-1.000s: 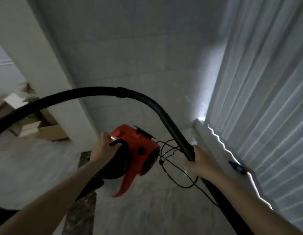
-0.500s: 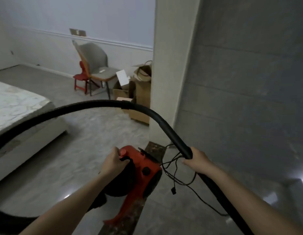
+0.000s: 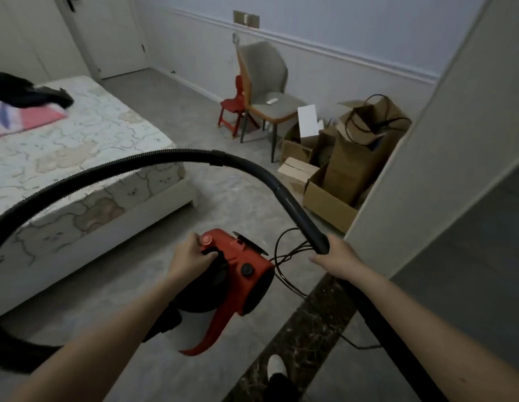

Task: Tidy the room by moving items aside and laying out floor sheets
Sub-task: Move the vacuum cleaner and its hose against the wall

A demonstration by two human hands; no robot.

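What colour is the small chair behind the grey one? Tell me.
Red. The small chair shows best in the head view, partly hidden behind the grey chair.

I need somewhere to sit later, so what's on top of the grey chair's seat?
A small white object lies on the grey chair seat; it is too small to identify. A red stool stands behind the chair, partly hidden by it.
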